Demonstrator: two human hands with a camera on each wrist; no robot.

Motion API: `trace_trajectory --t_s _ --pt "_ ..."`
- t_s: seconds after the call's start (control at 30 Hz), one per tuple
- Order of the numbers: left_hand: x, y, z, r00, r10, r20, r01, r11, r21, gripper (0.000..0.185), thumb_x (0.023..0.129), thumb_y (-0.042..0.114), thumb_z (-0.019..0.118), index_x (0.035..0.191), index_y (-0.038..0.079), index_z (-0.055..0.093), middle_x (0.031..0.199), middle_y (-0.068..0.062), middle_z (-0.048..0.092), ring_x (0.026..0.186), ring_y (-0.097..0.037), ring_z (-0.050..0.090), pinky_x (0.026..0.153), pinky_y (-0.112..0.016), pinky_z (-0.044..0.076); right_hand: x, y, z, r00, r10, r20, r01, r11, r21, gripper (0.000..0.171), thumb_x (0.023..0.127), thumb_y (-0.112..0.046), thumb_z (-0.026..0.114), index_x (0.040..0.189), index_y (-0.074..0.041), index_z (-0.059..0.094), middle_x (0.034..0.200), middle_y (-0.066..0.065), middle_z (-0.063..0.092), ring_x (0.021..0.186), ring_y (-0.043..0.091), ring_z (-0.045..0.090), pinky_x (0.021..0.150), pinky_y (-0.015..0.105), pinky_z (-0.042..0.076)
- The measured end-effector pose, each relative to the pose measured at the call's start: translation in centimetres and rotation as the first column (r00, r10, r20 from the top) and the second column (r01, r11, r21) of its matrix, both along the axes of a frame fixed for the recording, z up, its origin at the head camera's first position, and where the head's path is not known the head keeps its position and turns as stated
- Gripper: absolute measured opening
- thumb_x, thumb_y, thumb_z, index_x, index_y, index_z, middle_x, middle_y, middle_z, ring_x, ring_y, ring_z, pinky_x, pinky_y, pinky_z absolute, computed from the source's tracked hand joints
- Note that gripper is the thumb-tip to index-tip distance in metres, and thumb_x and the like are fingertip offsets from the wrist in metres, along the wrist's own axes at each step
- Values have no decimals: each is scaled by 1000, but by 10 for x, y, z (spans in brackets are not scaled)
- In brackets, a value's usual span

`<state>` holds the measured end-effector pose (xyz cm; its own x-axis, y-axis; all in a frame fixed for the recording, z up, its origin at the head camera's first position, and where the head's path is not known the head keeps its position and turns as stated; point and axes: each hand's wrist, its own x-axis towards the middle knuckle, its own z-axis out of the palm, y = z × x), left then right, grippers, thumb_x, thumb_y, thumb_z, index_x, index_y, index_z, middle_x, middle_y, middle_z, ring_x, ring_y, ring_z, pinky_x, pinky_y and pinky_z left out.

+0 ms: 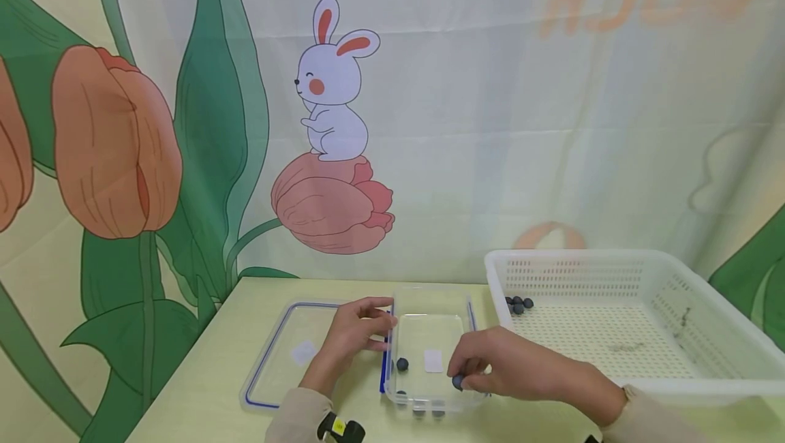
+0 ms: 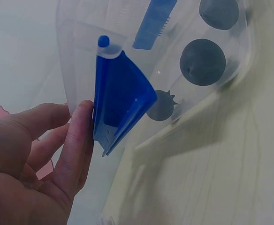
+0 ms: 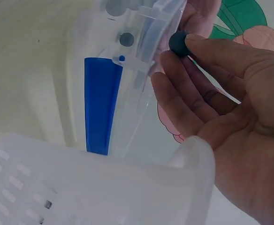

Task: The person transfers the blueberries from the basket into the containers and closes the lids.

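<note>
Between thumb and fingers my right hand (image 1: 509, 364) pinches a blueberry (image 1: 458, 382) over the near right part of a clear plastic food container (image 1: 423, 334). The same blueberry (image 3: 178, 43) shows at the fingertips in the right wrist view. My left hand (image 1: 352, 334) touches the container's left side with its fingers extended. In the left wrist view a finger lies beside the blue latch (image 2: 120, 98), which hangs unfastened. Several blueberries (image 2: 202, 62) lie inside along the container's near and left edges; a white square patch (image 1: 433, 361) shows on its floor.
Left of the container a clear lid (image 1: 270, 361) with a blue seal lies on the pale table (image 1: 202, 388). At the right stands a large white perforated basket (image 1: 589, 388), with several blueberries (image 1: 518, 307) in its left corner. A printed curtain (image 1: 454, 123) hangs behind.
</note>
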<state>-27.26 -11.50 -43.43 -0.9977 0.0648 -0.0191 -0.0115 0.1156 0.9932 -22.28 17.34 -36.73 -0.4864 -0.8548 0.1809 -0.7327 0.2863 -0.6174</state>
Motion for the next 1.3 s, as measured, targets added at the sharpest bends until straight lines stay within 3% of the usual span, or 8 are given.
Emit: trace_trajectory --t_s 0.4,0.67,0.83,1.1,1.3 --pt "1 0 1 1000 -1 -3 1 1000 -2 43 95 6 79 137 3 70 107 -13 68 87 -22 72 69 -35 67 -1 -8 -10 996 -11 -84 18 997 73 12 94 3 77 103 -5 78 100 -5 70 90 -1 68 76 17 60" --pt "1 0 1 1000 -3 -5 3 1000 2 44 94 5 78 138 1 69 107 -14 68 87 -22 72 69 -35 67 -1 -7 -6 993 0 -116 11 996 89 17 93 5 77 105 -7 78 103 -5 71 89 -1 67 76 18 60" --pt "1 0 1 1000 1 -4 -1 1000 -4 45 95 6 79 138 1 69 108 -14 68 87 -22 72 68 -35 67 -4 0 10 993 -22 -116 32 996 84 19 95 3 76 108 -10 77 106 -6 71 91 1 69 78 20 61" --pt "1 0 1 1000 4 0 -4 1000 -9 44 95 7 79 138 3 70 109 -14 67 87 -22 73 69 -35 67 -17 21 48 986 -147 -74 151 987 51 16 98 -5 76 111 -16 76 108 -9 72 94 7 71 82 29 63" --pt "1 -1 0 1000 -4 0 4 1000 0 44 95 5 78 138 2 70 108 -14 67 86 -21 73 69 -35 67 -32 35 62 970 -241 -36 242 969 47 13 98 -11 77 111 -15 77 106 -6 73 94 11 72 79 31 63"
